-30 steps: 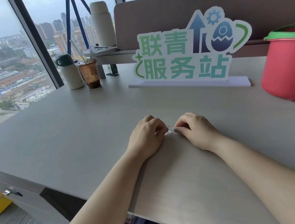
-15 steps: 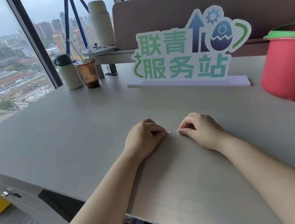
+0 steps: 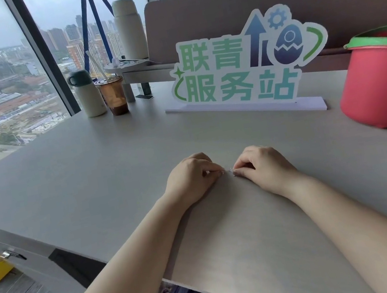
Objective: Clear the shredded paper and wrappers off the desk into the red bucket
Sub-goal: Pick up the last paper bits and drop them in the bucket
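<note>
**Hand state.** The left hand [image 3: 192,180] and right hand [image 3: 263,168] rest knuckles-up on the pale grey laminate desk [image 3: 88,170], near its front edge. Both have their fingers curled, with thumb and forefinger pinched narrowly at the tips. A tiny whitish scrap [image 3: 232,171] shows at the right pinch, and a similar speck sits at the left pinch (too small to identify as paper or wrapper).

**Change.** One second earlier the two pinches met on a single scrap. A narrow gap now separates the fingertips, with material on each side. The scrap has probably parted in two.

**Task location.** The red plastic bucket with a green rim [image 3: 378,88] stands upright at the desk's far right, well apart from both hands and just beside the white cut-out sign with green characters [image 3: 238,71].

**Consequence.** Nothing here has reached the bucket. There are now probably two bits to carry instead of one. The right hand is nearer the bucket. Bits this light could slip from a pinch on the way.
</note>
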### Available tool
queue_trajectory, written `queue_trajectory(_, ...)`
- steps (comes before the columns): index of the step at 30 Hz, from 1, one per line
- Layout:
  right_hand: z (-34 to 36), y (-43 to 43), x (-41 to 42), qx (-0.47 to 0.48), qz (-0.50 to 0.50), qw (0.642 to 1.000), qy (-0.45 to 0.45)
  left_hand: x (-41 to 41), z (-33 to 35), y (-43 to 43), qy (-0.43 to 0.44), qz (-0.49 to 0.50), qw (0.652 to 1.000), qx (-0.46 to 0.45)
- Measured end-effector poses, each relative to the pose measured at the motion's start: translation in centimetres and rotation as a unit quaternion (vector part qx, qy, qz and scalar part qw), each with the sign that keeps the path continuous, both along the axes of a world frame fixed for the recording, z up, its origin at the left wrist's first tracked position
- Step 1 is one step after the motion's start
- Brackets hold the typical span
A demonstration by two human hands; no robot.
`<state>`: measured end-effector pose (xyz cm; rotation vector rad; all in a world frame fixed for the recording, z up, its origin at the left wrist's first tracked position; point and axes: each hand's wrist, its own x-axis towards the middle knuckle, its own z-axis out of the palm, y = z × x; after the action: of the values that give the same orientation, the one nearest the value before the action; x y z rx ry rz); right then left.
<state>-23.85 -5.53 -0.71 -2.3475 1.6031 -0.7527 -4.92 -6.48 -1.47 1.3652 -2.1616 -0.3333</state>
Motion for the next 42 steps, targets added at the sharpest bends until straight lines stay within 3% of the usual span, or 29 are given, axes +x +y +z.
queue_trajectory(16, -0.1, 0.6, -0.9, 0.045, 0.03, 0.996, -0.076, -0.4, -0.4, 0.0, -0.023, -0.001, 0.999, -0.041)
queue_trajectory(30, -0.6, 0.0, -0.4, 0.036, 0.029, 0.995, -0.09, -0.4, -0.4, -0.1, 0.017, -0.018, 0.999, -0.035)
queue_trajectory(42, -0.6, -0.1, 0.4, 0.012, 0.018, 0.996, -0.086, -0.5, 0.0, 0.6, -0.033, -0.019, 0.998, -0.055)
